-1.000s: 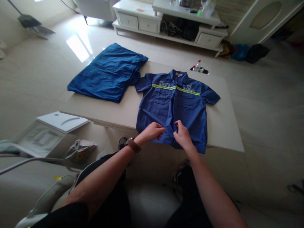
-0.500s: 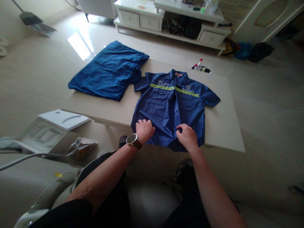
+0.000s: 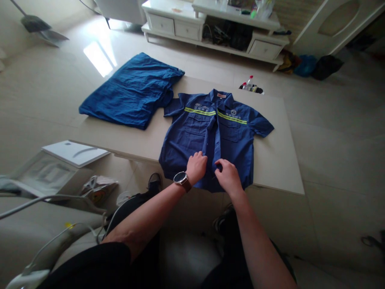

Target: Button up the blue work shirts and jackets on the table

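A dark blue short-sleeved work shirt point(image 3: 210, 136) with yellow reflective stripes lies face up on a low beige table point(image 3: 279, 160), collar away from me. My left hand point(image 3: 197, 166), with a watch on the wrist, rests on the shirt's lower front just left of the button placket, fingers curled onto the cloth. My right hand point(image 3: 227, 174) is beside it on the right of the placket, fingers bent and pinching the fabric at the hem. Both hands nearly touch each other.
A folded bright blue garment point(image 3: 132, 92) lies on the table's far left corner. Small bottles point(image 3: 249, 84) stand on the floor behind the table. A white TV cabinet point(image 3: 210, 28) lines the far wall. A white box point(image 3: 75, 152) sits on the floor at left.
My left hand moved from the shirt's left hem back toward the placket, next to my right hand. The shirt's lower edge now lies flatter.
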{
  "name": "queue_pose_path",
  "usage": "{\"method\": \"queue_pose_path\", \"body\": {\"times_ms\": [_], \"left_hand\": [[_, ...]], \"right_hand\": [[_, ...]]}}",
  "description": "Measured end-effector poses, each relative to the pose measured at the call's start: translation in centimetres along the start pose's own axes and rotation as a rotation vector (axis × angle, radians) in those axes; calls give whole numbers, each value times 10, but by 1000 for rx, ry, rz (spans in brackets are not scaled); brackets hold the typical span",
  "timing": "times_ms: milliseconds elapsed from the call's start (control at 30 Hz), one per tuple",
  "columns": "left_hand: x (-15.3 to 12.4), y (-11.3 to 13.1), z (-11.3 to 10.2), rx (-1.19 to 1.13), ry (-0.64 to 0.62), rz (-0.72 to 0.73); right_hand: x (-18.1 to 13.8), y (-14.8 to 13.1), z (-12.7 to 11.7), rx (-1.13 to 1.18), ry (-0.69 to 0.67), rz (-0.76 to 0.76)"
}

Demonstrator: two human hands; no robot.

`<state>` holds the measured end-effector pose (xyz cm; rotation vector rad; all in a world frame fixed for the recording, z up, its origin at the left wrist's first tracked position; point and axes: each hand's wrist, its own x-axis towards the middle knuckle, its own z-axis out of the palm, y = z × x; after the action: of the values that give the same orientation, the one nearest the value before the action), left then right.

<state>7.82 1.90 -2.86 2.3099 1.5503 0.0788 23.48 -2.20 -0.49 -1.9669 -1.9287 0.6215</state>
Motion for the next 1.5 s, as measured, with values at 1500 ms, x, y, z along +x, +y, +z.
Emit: {"method": "queue_pose_path", "body": {"times_ms": [1500], "left_hand": [[1, 0, -10, -816, 214, 205]], "right_hand": [[0, -11, -11, 261, 145, -79]]}}
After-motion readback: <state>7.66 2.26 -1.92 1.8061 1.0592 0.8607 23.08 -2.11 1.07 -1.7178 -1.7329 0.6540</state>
